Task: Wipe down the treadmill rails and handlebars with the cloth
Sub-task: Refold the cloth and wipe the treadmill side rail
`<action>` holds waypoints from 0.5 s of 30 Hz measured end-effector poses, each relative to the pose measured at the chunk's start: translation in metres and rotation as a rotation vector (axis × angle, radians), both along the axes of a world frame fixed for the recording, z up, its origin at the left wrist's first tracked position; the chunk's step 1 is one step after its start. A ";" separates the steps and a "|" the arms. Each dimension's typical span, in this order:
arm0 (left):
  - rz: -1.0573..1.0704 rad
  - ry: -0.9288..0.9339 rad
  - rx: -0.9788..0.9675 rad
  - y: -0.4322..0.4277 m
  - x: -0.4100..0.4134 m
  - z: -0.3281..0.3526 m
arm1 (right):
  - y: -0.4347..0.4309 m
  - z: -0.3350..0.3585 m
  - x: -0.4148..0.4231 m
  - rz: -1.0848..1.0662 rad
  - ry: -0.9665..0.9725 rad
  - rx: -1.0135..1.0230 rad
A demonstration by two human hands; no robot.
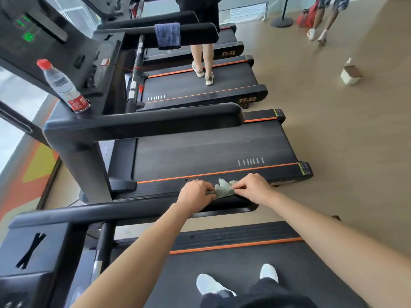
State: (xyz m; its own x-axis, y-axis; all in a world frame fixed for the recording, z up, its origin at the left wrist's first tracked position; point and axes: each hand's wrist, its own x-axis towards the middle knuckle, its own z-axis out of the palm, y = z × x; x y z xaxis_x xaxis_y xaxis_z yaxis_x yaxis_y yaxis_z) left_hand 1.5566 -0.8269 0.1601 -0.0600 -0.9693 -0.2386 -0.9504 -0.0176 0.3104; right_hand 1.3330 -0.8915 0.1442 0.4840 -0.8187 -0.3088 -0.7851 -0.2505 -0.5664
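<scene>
A small grey-green cloth (223,188) lies bunched on the outer end of the black handlebar (111,213) of the treadmill I stand on. My left hand (194,194) pinches the cloth's left edge and my right hand (251,187) pinches its right edge, both resting on the bar. The cloth's underside is hidden. The orange-striped side rail (233,246) of my treadmill runs below my arms.
The neighbouring treadmill (211,150) has its own handlebar (144,122) and a water bottle (63,86) in its console. Further back a person walks on a third treadmill (200,83), with a blue towel (168,36) draped over a bar. A white container (350,74) stands on the floor.
</scene>
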 end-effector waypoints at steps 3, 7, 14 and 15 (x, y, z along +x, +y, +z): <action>-0.005 -0.004 0.002 -0.006 -0.024 -0.001 | 0.004 -0.009 -0.026 -0.115 -0.062 0.010; -0.023 -0.015 0.006 -0.013 -0.055 0.001 | 0.011 -0.020 -0.056 -0.233 -0.193 0.101; -0.034 0.002 -0.043 -0.017 -0.092 0.001 | 0.036 -0.040 -0.078 -0.517 -0.431 0.356; -0.027 0.014 -0.059 -0.017 -0.096 0.001 | 0.039 -0.043 -0.079 -0.555 -0.453 0.384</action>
